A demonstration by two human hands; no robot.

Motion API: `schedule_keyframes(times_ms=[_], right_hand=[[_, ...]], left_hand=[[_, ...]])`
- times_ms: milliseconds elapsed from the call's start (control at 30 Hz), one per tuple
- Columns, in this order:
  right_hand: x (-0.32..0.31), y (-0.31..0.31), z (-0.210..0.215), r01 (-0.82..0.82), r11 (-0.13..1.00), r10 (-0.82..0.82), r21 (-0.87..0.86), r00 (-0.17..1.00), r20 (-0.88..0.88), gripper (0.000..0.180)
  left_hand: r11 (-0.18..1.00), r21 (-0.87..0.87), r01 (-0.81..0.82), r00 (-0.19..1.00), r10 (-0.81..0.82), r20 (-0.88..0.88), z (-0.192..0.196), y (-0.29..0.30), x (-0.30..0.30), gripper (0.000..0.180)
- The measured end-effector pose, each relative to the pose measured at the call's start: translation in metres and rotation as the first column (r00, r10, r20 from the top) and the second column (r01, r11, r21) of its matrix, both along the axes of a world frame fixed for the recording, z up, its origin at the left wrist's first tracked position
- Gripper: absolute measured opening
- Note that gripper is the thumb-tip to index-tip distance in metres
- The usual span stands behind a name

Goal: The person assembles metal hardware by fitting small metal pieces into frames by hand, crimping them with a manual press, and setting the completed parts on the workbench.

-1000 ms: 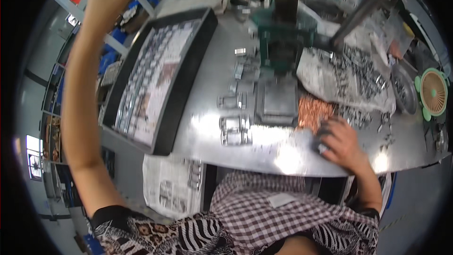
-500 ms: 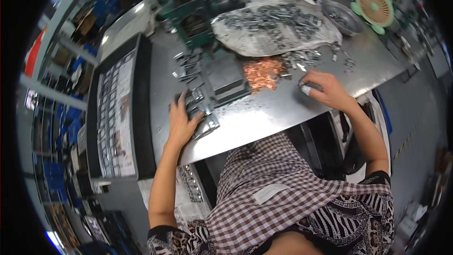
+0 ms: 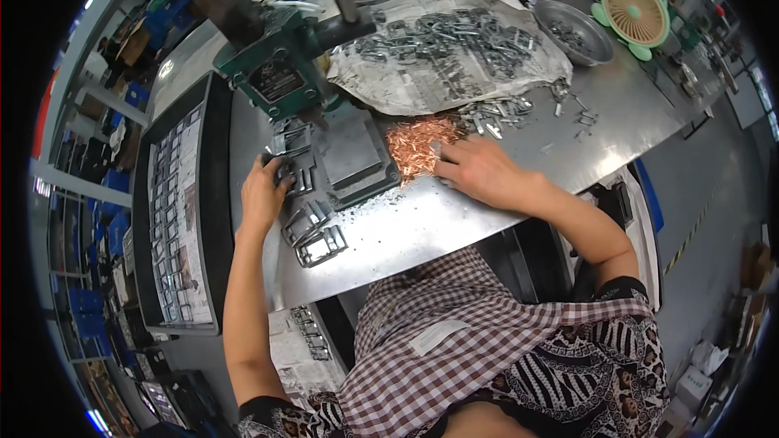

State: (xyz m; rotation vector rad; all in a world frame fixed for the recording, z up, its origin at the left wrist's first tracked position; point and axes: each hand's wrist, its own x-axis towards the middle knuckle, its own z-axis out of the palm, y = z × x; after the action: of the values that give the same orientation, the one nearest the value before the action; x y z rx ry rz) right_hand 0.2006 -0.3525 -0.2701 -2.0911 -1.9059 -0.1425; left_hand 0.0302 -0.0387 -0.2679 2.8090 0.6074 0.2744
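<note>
Your left hand (image 3: pixel 264 195) is curled over a grey stamped-metal buckle frame (image 3: pixel 286 172) at the left edge of the dark steel base plate (image 3: pixel 357 154) of the green bench press (image 3: pixel 276 73); the fingers look closed on the frame, though the thumb side is hidden. Your right hand (image 3: pixel 479 172) lies palm down at the near edge of the heap of small copper-coloured pins (image 3: pixel 415 142), fingers bent toward it. Whether the fingertips are pinching a pin, I cannot tell.

More grey frames (image 3: pixel 312 231) lie loose on the shiny steel bench (image 3: pixel 422 223) just below your left hand. A crumpled sheet of newspaper (image 3: pixel 406 89) behind the pins carries a large pile of grey metal clips (image 3: pixel 446 32). A long black tray (image 3: pixel 174 211) of sorted frames stands to your left.

Risks, as I judge them: the pins are tiny and heaped, so a blind grab may lift several or none, and a sweep of your wrist could scatter them into the stray clips just beside them. The frame in your left hand sits among others touching it, so lifting it may drag a neighbour along. Both hands work right beside the press plate; keep fingers off it while the ram is above.
</note>
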Motion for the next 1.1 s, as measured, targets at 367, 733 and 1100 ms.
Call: schedule_keyframes(times_ms=[367,733,1100], right_hand=[[0.001,-0.009,-0.007,0.025,0.999,-0.014,-0.045,0.971,0.237,0.010],[0.014,-0.020,0.015,0.243,0.970,-0.229,0.005,0.923,-0.310,0.021],[0.035,0.013,-0.012,0.207,0.975,-0.145,-0.075,0.347,-0.926,0.017]], left_hand=[[0.986,0.061,0.155,0.963,-0.164,0.212,0.002,0.013,-0.004,0.026],[0.988,-0.078,0.132,0.989,-0.137,-0.062,0.010,0.003,0.003,0.027],[0.869,-0.491,0.063,0.971,0.061,0.231,0.024,0.009,-0.009,0.013]])
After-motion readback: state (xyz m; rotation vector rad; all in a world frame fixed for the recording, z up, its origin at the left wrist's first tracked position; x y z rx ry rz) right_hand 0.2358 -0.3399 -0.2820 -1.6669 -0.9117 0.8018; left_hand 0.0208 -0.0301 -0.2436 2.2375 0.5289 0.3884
